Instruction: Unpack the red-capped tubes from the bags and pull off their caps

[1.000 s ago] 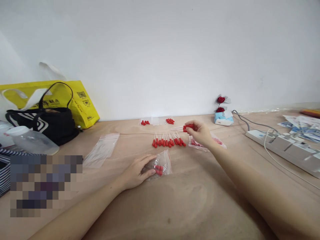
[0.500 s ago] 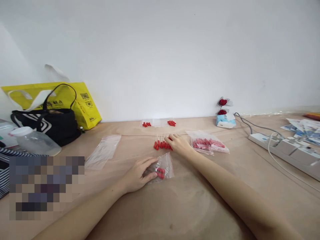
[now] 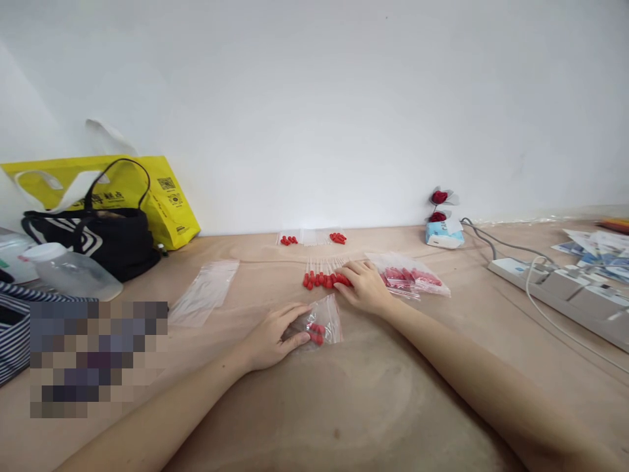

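lying in a neat row under the fingertips of the right hand [image 3: 364, 288], the droppers [image 3: 319, 280] are thin, clear, stiff-looking tubes. each is capped at its near end with a small, rounded, glossy red bulb, and the tubes point away from the person. the right hand lies palm down with its fingers curled over the right end of that row, touching the red bulbs; whether it grips one cannot be told. the left hand [image 3: 270, 339] pinches the edge of a small clear bag [image 3: 325, 320], thumb on the near side and fingers on the far side. the bag is thin, crinkled film, and a few red bulbs show through it; it sits between the two hands. just right of the right hand lie filled bags [image 3: 413, 278], shiny and packed with red. well left of the left hand are flat empty bags [image 3: 206, 298]. everything rests on a pale, matte wooden table [image 3: 344, 406].
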Tool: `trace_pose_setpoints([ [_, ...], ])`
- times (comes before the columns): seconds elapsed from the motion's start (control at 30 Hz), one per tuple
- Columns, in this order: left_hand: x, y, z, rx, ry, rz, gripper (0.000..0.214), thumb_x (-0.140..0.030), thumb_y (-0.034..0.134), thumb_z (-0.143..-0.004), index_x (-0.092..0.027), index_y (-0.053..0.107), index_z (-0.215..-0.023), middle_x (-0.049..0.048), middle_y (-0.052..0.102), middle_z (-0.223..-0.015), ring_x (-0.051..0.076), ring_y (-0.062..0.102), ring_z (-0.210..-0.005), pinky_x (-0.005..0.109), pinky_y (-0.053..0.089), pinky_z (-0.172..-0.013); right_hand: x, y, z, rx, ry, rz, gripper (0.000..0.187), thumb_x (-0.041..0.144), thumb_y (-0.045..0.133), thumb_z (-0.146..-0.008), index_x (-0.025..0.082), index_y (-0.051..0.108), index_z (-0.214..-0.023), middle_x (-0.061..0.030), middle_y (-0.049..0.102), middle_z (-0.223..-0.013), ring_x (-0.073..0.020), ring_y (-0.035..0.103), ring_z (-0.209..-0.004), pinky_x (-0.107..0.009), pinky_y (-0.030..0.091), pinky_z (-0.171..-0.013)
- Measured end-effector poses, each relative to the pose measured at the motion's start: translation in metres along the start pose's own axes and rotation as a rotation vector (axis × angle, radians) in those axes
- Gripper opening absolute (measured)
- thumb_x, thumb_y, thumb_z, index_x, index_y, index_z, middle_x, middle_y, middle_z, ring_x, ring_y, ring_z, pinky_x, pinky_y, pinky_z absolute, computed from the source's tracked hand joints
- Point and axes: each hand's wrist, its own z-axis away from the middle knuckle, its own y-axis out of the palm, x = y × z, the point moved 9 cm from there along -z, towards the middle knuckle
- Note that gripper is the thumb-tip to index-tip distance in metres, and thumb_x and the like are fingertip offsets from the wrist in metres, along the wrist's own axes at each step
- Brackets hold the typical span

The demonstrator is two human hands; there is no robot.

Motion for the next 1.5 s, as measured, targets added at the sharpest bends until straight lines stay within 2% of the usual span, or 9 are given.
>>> trace_pose_setpoints([
  [0.13, 0.000, 0.000, 0.000, -0.008, 0.006, -0.012, 0.045, -0.041, 0.045, -0.082, -0.023, 0.041, -0.123, 0.0062, 0.046, -0.127, 0.021, 0.043, -0.115, 0.037, 0.035, -0.096, 0.001, -0.009, 0.027, -0.129, 0.066, -0.342, 0.011, 0.023, 0.048, -0.078, 0.017, 0.057, -0.080, -0.0045, 0.057, -0.076, -0.0146, 0.052, -0.073, -0.028, 0.037, -0.070],
  [0.33, -0.001, -0.001, 0.001, -0.014, 0.015, 0.003, 0.045, -0.041, 0.045, -0.082, -0.022, 0.041, -0.123, 0.0055, 0.046, -0.127, 0.020, 0.043, -0.116, 0.036, 0.035, -0.097, 0.035, -0.008, 0.039, -0.019, -0.051, -0.586, 0.014, 0.023, 0.057, -0.072, 0.019, 0.063, -0.084, -0.0046, 0.060, -0.082, -0.0148, 0.052, -0.076, -0.029, 0.041, -0.072],
  [0.53, -0.006, -0.002, 0.000, -0.029, 0.044, -0.006, 0.043, -0.040, 0.043, -0.083, -0.021, 0.043, -0.121, 0.0067, 0.048, -0.125, 0.020, 0.044, -0.114, 0.035, 0.036, -0.097, 0.062, 0.003, 0.031, 0.223, -0.152, -0.707, 0.019, 0.034, 0.062, -0.073, 0.022, 0.065, -0.087, -0.0010, 0.065, -0.085, -0.0147, 0.056, -0.085, -0.028, 0.039, -0.079],
  [0.63, -0.008, -0.001, -0.001, -0.046, 0.056, -0.014, 0.040, -0.037, 0.042, -0.084, -0.020, 0.044, -0.120, 0.0070, 0.050, -0.123, 0.019, 0.046, -0.112, 0.035, 0.037, -0.096, 0.065, 0.007, 0.028, 0.233, -0.147, -0.779, 0.021, 0.037, 0.058, -0.075, 0.021, 0.065, -0.088, -0.0014, 0.065, -0.085, -0.0145, 0.057, -0.085, -0.025, 0.041, -0.077],
  [0.77, -0.005, -0.001, -0.002, -0.064, 0.024, -0.036, 0.039, -0.035, 0.040, -0.085, -0.018, 0.044, -0.119, 0.0077, 0.051, -0.122, 0.019, 0.046, -0.113, 0.034, 0.037, -0.096, 0.064, 0.008, 0.026, 0.181, -0.136, -0.735, 0.021, 0.036, 0.053, -0.080, 0.020, 0.065, -0.087, -0.0031, 0.064, -0.086, -0.0135, 0.057, -0.079, -0.023, 0.041, -0.072],
  [0.97, 0.001, 0.003, -0.001, -0.052, -0.011, -0.045, 0.040, -0.037, 0.038, -0.086, -0.018, 0.044, -0.120, 0.0073, 0.049, -0.125, 0.020, 0.041, -0.117, 0.036, 0.033, -0.099, 0.062, 0.017, 0.029, 0.276, -0.128, -0.623, 0.028, 0.042, 0.063, -0.069, 0.019, 0.064, -0.085, 0.0001, 0.062, -0.072, -0.0107, 0.052, -0.062, -0.021, 0.038, -0.060],
  [1.17, -0.001, 0.003, -0.001, -0.027, 0.011, -0.007, 0.041, -0.038, 0.038, -0.086, -0.020, 0.042, -0.122, 0.0062, 0.048, -0.125, 0.019, 0.042, -0.117, 0.035, 0.034, -0.099, 0.059, 0.017, 0.029, 0.238, -0.071, -0.562, 0.020, 0.028, 0.063, -0.068, 0.019, 0.062, -0.086, -0.0024, 0.060, -0.088, -0.0121, 0.053, -0.073, -0.022, 0.037, -0.064],
  [1.33, -0.003, 0.001, -0.002, -0.020, 0.026, 0.010, 0.043, -0.039, 0.042, -0.084, -0.021, 0.041, -0.122, 0.0063, 0.047, -0.126, 0.019, 0.042, -0.116, 0.036, 0.033, -0.099, 0.053, 0.015, 0.029, 0.204, -0.024, -0.465, 0.011, 0.019, 0.057, -0.067, 0.017, 0.056, -0.078, 0.0015, 0.056, -0.068, -0.0104, 0.048, -0.061, -0.022, 0.034, -0.060],
  [1.5, -0.002, 0.001, -0.001, -0.026, 0.009, -0.005, 0.044, -0.040, 0.043, -0.083, -0.021, 0.042, -0.122, 0.0068, 0.048, -0.126, 0.020, 0.043, -0.116, 0.036, 0.034, -0.098, 0.048, 0.015, 0.029, 0.201, -0.023, -0.416, 0.026, 0.023, 0.062, -0.065, 0.016, 0.056, -0.089, -0.0038, 0.057, -0.081, -0.0154, 0.050, -0.075, -0.026, 0.036, -0.067],
])
